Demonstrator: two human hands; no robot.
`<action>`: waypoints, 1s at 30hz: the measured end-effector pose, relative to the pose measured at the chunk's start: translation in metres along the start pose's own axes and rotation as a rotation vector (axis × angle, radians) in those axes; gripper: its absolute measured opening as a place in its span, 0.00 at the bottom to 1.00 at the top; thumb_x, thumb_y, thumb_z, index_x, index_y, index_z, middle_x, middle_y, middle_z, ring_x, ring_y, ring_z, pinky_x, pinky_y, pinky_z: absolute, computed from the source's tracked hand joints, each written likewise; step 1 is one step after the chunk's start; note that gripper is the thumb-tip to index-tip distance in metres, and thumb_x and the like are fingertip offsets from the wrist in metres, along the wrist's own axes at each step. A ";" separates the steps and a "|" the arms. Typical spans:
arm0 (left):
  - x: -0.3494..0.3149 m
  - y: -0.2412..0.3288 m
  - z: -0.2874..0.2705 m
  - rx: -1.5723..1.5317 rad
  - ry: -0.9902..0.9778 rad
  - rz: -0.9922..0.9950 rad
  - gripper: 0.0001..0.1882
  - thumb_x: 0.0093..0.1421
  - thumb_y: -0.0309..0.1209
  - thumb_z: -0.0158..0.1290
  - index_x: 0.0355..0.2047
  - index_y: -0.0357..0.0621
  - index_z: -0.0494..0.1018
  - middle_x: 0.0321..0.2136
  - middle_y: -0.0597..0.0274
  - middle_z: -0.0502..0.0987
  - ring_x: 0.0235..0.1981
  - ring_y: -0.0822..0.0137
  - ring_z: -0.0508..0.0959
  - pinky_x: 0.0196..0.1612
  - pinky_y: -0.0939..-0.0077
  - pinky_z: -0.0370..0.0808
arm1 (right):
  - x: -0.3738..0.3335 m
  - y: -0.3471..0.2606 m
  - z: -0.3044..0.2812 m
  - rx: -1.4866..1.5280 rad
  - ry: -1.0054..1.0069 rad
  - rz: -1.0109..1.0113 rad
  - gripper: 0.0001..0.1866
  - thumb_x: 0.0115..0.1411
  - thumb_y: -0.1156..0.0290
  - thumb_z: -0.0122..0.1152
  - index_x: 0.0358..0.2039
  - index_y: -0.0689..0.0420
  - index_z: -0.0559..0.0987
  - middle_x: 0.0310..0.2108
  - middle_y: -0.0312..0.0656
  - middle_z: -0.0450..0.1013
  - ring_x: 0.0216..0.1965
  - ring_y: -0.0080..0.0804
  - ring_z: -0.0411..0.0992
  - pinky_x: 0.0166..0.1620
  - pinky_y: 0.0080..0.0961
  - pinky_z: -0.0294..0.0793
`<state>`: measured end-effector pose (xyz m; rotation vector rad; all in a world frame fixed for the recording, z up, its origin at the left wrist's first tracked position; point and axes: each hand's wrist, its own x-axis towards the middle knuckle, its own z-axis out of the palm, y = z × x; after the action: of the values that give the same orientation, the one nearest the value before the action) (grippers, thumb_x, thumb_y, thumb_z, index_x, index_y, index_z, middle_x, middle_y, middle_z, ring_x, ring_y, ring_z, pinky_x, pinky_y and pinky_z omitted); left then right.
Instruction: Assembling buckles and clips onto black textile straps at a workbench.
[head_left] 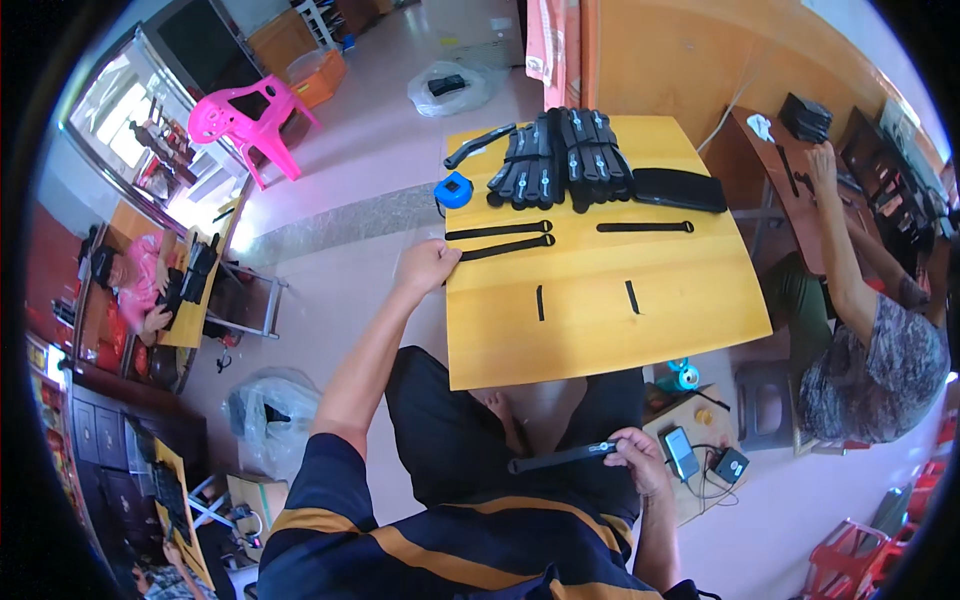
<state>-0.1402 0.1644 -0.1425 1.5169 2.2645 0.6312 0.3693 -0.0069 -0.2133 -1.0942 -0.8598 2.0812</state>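
My left hand point(430, 266) is closed at the left edge of the yellow table point(690, 290), gripping the tail end of a black strap point(510, 246) that lies flat with its ring end pointing right. Just beyond it lies a second black ring-ended strap point(500, 230). My right hand point(640, 462) pinches another black strap point(560, 458) by one end over my lap; a small pale mark shows near the fingers. Farther right on the table rests one more ring-ended strap point(645, 227). Two short dark strips point(541, 303) point(632, 297) sit on the near half.
Bundled black straps point(560, 160), a blue tape measure point(454, 190) and a black pouch-like case point(680, 189) occupy the table's far side. A pink chair point(255, 120) stands at left. Co-workers sit at side tables, one at right point(870, 370). A low board point(690, 420) with devices is near my right.
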 end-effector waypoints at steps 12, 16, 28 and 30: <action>-0.012 -0.011 0.002 0.006 0.163 0.024 0.19 0.55 0.48 0.61 0.33 0.44 0.76 0.29 0.51 0.82 0.31 0.48 0.82 0.36 0.54 0.77 | -0.009 -0.024 0.040 -0.036 -0.123 -0.075 0.11 0.68 0.69 0.60 0.45 0.62 0.78 0.36 0.40 0.79 0.34 0.29 0.81 0.41 0.24 0.83; -0.038 0.009 -0.009 -0.126 0.226 0.137 0.15 0.58 0.42 0.62 0.34 0.43 0.76 0.25 0.56 0.81 0.27 0.58 0.81 0.32 0.65 0.76 | -0.008 -0.028 0.047 -0.079 -0.105 -0.091 0.11 0.68 0.70 0.59 0.47 0.61 0.78 0.36 0.39 0.79 0.35 0.27 0.80 0.42 0.24 0.81; -0.262 0.131 0.010 -0.255 -0.373 0.608 0.11 0.54 0.38 0.63 0.35 0.47 0.79 0.18 0.61 0.74 0.21 0.57 0.77 0.25 0.63 0.72 | 0.009 -0.062 0.112 -0.178 -0.234 -0.282 0.10 0.67 0.73 0.61 0.47 0.62 0.77 0.36 0.36 0.78 0.36 0.20 0.77 0.43 0.18 0.77; -0.267 0.134 0.018 -0.347 -0.354 0.558 0.09 0.55 0.36 0.62 0.33 0.47 0.78 0.17 0.60 0.73 0.20 0.56 0.76 0.25 0.62 0.71 | 0.004 -0.063 0.115 -0.189 -0.256 -0.323 0.10 0.67 0.74 0.61 0.48 0.62 0.76 0.36 0.35 0.77 0.37 0.19 0.76 0.44 0.18 0.76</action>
<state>0.0718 -0.0366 -0.0760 1.8973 1.3870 0.7761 0.2827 0.0037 -0.1154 -0.7273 -1.2888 1.9178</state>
